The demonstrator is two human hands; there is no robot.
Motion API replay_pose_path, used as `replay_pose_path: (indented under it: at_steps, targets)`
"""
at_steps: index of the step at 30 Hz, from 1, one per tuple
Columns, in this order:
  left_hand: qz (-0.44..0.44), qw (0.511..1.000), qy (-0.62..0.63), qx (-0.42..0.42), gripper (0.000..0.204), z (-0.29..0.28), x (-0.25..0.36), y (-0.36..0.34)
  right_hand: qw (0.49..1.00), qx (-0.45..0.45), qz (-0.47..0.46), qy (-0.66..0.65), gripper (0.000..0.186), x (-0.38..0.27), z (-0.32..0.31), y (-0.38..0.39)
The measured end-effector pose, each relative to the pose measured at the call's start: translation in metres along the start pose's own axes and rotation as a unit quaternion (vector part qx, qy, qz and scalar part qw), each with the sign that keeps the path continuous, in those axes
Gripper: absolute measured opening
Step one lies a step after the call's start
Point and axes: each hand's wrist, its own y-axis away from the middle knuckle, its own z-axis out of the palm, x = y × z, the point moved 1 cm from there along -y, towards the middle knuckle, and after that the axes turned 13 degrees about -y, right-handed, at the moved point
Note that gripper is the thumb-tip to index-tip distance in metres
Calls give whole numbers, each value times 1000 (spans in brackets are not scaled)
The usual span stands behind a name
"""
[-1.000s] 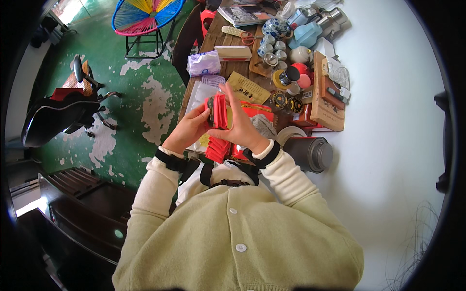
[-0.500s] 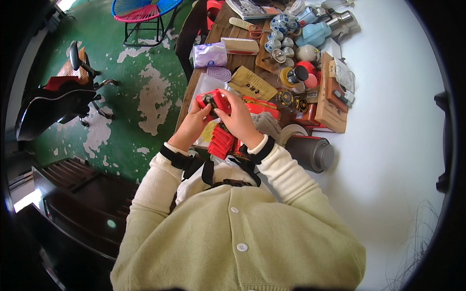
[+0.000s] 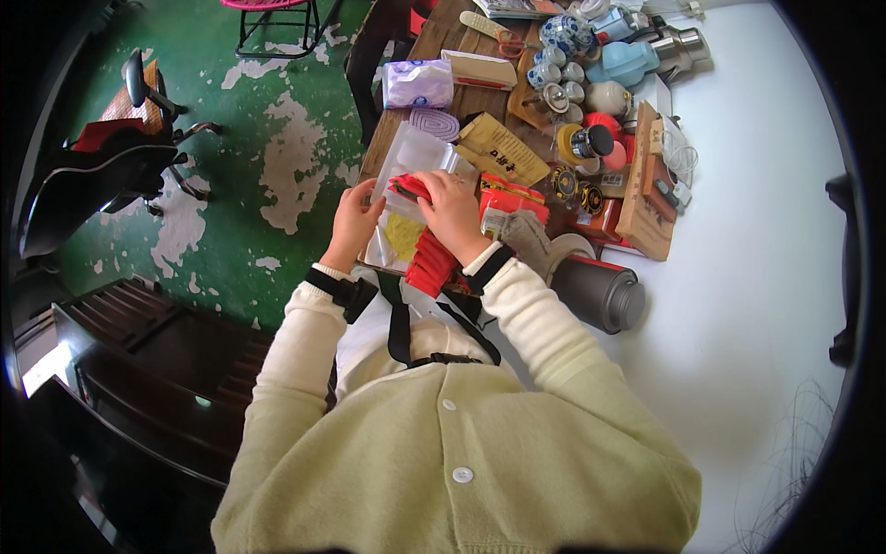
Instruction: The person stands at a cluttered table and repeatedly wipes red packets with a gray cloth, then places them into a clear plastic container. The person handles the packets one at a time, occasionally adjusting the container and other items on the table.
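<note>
My right hand (image 3: 448, 208) grips a small stack of red packets (image 3: 406, 187) over the clear plastic tray (image 3: 415, 140). My left hand (image 3: 360, 217) has its curled fingers on the tray's left edge. Below my hands, several red packets (image 3: 429, 263) lie fanned out beside a yellow sheet (image 3: 403, 235) under clear plastic. To the right of my right hand are a red bag (image 3: 510, 194) and a crumpled grey cloth (image 3: 524, 235). A brown-yellow paper packet (image 3: 501, 148) lies beyond them.
The wooden table (image 3: 450, 32) carries tissues (image 3: 417, 83), scissors (image 3: 510, 42), teaware (image 3: 565, 37), jars (image 3: 589, 140), boxes (image 3: 655, 222) and a dark grey canister (image 3: 591, 291) beside a white wall. An office chair (image 3: 88, 194) and dark wooden bench (image 3: 157, 355) stand left on green floor.
My left hand has left the red packets and moved to the tray's edge. My right hand has lowered the packets over the tray. The view has shifted slightly.
</note>
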Motion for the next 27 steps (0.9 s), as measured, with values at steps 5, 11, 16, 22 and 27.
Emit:
replay_pose_path:
  at_steps: [5,11,16,22,27]
  targets:
    - [-51,995,77,-24,34,7,-1,-3,999,8,-41,31,35,6,17,3]
    - [-103,984,142,-42,28,15,-3,3,999,-6,-26,22,32,13,30,12]
    - [-143,964,220,-38,28,18,-5,12,999,-28,-16,-2,34,18,33,20]
    - [-133,967,216,-34,28,15,0,15,998,-49,-24,-20,31,23,35,28]
    - [-129,969,207,-33,28,15,-1,16,999,-43,-17,-5,29,26,42,31]
